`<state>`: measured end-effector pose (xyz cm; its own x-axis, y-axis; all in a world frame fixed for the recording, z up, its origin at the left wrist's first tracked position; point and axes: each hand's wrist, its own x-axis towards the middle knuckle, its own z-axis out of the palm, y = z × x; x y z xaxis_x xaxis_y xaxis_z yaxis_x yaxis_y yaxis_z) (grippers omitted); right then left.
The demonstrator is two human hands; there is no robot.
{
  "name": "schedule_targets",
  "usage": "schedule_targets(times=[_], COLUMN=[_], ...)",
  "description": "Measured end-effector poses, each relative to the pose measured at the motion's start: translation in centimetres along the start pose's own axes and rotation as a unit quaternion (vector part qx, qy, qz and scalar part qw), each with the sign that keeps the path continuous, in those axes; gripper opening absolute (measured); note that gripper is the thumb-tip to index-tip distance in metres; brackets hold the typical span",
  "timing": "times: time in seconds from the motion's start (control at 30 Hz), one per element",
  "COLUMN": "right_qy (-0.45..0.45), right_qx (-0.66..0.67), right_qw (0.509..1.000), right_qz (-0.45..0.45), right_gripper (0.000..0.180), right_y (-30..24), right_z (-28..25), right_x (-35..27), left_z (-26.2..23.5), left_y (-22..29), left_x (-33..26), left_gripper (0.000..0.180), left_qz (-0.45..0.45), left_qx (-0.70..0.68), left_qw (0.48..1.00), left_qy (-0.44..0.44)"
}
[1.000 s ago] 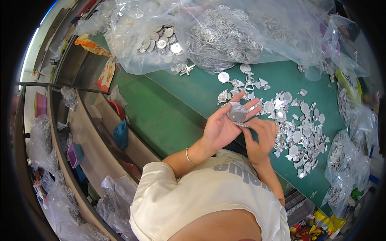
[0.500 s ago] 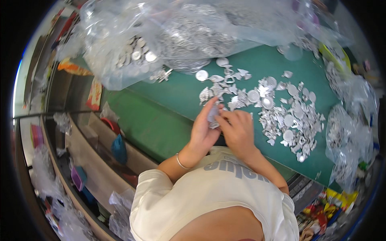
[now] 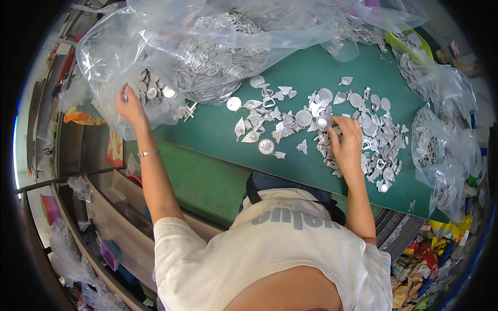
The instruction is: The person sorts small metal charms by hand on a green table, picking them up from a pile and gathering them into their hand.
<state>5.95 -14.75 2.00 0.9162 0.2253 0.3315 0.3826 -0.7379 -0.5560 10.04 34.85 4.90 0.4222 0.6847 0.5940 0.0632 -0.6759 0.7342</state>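
My left hand (image 3: 132,108) is raised over the clear plastic bag at the far left, fingers curled around a small silver metal piece (image 3: 125,97) that is mostly hidden. Beside it in that bag are several round silver discs (image 3: 151,92). My right hand (image 3: 348,145) is at the edge of the heap of silver metal pieces (image 3: 383,137), thumb and fingers closed at a round metal disc (image 3: 323,123). Left of this hand, leaf-shaped, round and winged metal charms (image 3: 266,146) lie loose on the green tabletop (image 3: 207,136).
A large clear bag of metal rings (image 3: 223,57) stands at the back. More filled plastic bags (image 3: 436,150) and a yellow-green basket (image 3: 423,47) line the right side. Brown shelves (image 3: 124,207) are at the left; colourful packets (image 3: 420,249) lie at lower right.
My hands were together at the table's near edge over silver pieces. The left has swung to the bag at far left, and the right has moved rightward to the heap.
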Motion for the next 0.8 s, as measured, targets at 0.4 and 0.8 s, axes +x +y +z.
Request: schedule_targets(times=[0.4, 0.8], right_qy=[0.004, -0.008], right_qx=[-0.052, 0.296], right_qw=[0.998, 0.932], right_qz=[0.040, 0.211], right_gripper=[0.058, 0.020], right_y=[1.2, 5.8], right_z=[2.8, -2.4], right_x=[0.7, 2.6], left_z=[2.3, 9.3], left_y=[8.9, 17.3], left_x=[-11.5, -25.5], left_gripper=[0.030, 0.045], left_qz=[0.211, 0.299], left_qx=[-0.046, 0.017], left_qw=[0.976, 0.795], left_qy=[0.000, -0.528])
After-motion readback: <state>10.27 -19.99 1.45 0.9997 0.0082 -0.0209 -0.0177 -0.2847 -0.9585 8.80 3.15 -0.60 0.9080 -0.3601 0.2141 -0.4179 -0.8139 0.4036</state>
